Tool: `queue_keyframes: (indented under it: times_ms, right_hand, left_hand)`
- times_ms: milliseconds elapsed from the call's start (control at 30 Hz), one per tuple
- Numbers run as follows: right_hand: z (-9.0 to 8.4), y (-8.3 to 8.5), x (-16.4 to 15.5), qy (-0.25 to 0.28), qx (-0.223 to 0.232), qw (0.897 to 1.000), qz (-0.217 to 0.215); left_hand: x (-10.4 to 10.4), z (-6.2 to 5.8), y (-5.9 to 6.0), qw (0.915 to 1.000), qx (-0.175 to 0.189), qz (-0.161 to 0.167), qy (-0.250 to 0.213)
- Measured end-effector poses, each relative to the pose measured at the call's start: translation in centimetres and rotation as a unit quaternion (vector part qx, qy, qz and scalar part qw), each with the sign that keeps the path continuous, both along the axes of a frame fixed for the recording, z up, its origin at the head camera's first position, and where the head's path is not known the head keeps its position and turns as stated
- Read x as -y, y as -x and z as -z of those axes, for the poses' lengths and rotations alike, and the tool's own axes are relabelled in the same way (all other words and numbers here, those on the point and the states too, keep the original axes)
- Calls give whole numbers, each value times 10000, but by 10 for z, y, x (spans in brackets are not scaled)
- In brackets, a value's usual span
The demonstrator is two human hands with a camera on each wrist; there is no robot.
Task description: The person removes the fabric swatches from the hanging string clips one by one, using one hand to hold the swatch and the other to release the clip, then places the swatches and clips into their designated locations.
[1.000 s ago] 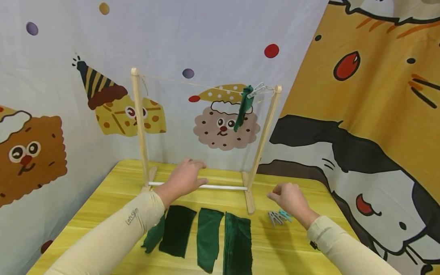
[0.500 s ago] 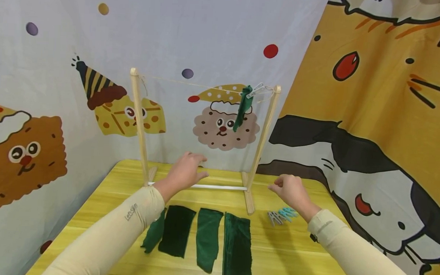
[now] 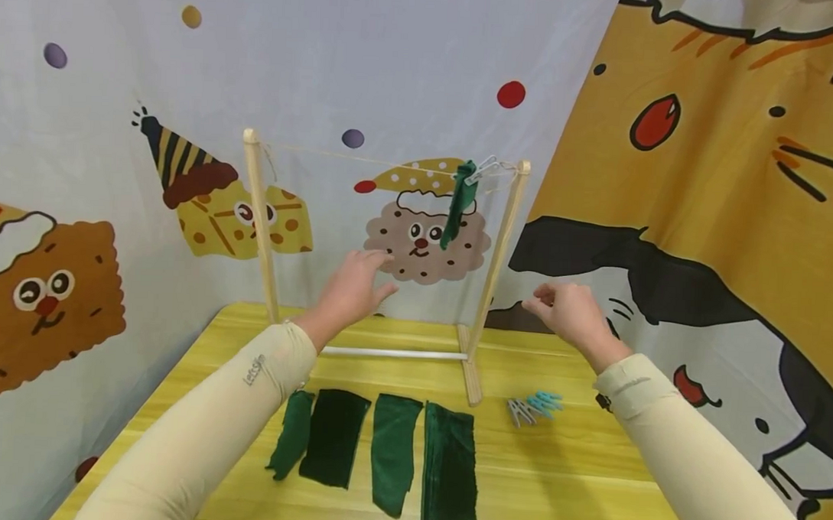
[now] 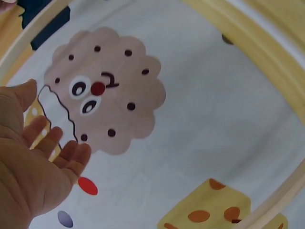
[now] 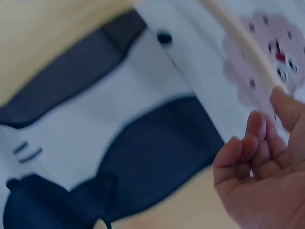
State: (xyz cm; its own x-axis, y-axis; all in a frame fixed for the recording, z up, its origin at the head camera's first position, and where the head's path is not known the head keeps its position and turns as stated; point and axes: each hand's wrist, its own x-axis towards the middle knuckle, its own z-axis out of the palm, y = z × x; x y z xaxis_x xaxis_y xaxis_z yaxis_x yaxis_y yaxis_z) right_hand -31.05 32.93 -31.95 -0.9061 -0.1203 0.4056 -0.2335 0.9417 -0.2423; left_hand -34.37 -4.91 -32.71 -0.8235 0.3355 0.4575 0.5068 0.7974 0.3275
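A small wooden drying rack [image 3: 493,270] stands at the back of the yellow table [image 3: 560,479], with a string between its posts. One dark green cloth strip [image 3: 457,204] hangs from the string under a white clothespin [image 3: 485,169]. Several more green cloth strips [image 3: 396,450] lie flat near the table's front. My left hand [image 3: 353,288] hovers in the air inside the rack frame, fingers spread and holding nothing [image 4: 43,157]. My right hand [image 3: 569,311] floats right of the rack's right post, fingers loosely curled and holding nothing [image 5: 259,157].
A few blue and grey clothespins [image 3: 531,407] lie on the table right of the rack's foot. Cartoon-printed cloth backdrops [image 3: 701,186] close in the back and both sides. The rack's white lower crossbar [image 3: 392,353] runs between its feet.
Both hands have risen from near the table surface to mid-air; the left came off the rack's crossbar, the right lifted away from the clothespins. The cloths have not moved.
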Motion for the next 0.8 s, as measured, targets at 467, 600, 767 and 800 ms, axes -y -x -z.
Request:
queue_keyframes:
  times_ms: [467, 600, 767, 800]
  right_hand:
    - [-107, 15, -6, -56, 73, 9999, 80]
    - [-129, 19, -7, -105, 155, 9997, 165]
    - [-152, 21, -4, -218, 318, 9989, 250]
    - [-156, 22, -3, -229, 347, 9988, 262]
  left_hand:
    - [-28, -48, 12, 9886, -607, 677, -1203]
    - [-40, -58, 13, 9816, -941, 881, -1410]
    - [-53, -73, 13, 9749, -1207, 980, -1595]
    - [-56, -76, 13, 9738, -1208, 1003, -1643]
